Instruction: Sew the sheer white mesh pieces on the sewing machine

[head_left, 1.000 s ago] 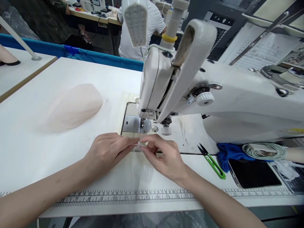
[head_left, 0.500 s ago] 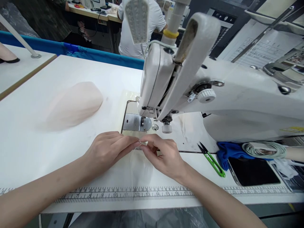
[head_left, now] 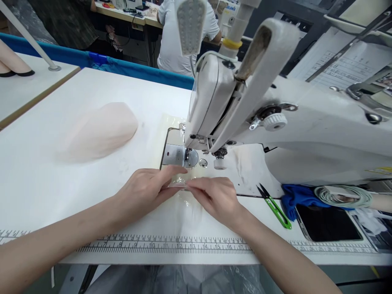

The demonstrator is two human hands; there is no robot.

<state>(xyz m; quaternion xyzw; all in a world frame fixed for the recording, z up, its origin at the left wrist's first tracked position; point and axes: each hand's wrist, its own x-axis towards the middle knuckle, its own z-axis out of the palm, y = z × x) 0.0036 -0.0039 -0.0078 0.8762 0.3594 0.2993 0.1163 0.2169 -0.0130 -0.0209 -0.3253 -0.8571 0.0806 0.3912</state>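
Observation:
A thin clear strip (head_left: 177,184) runs between my two hands, just in front of the sewing machine's metal needle plate (head_left: 174,155). My left hand (head_left: 147,185) has its index finger lifted away from the thumb, and the strip passes into its grip behind the thumb. Thumb and fingertips of my right hand (head_left: 216,196) pinch the strip's other end. Beyond my fingers stands the presser foot (head_left: 187,154), with no fabric visible under it. To the left, a pale pink, cup-shaped piece of sheer fabric (head_left: 107,128) lies on the white table.
The white sewing machine (head_left: 245,94) fills the upper right. Green thread snips (head_left: 275,210), a blue cloth (head_left: 295,198), a coiled cord (head_left: 343,197) and a phone (head_left: 329,222) lie at right. A printed ruler (head_left: 165,245) follows the front edge. Two people sit beyond the blue cloth barrier (head_left: 147,73).
My hands have drawn slightly apart, and the left index finger has lifted from the pinch. More of the clear strip shows between them. The view has shifted a little.

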